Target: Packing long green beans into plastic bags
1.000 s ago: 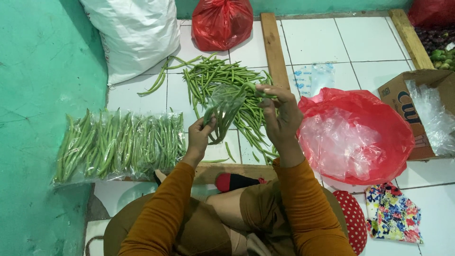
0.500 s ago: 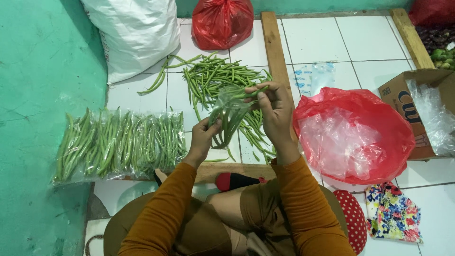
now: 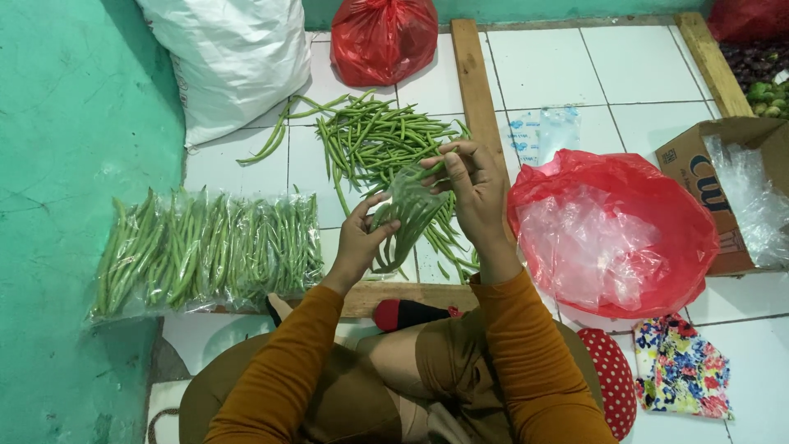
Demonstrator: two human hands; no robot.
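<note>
Loose beans (image 3: 374,136): heaped on tile just beyond your fingers.
Bagged beans (image 3: 407,215): clear bag held between both your hands.
Right hand (image 3: 475,187): your fingers pinch the bag's top.
Left hand (image 3: 360,238): your fingers curl around the bag's lower end.

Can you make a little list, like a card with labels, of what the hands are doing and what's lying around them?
Left hand: grips the lower end of a small clear plastic bag of green beans.
Right hand: pinches the bag's top.
Behind the hands: loose pile of green beans on the white tiled floor.
Left side: row of filled clear bean packets.
Right side: open red plastic bag.
</note>
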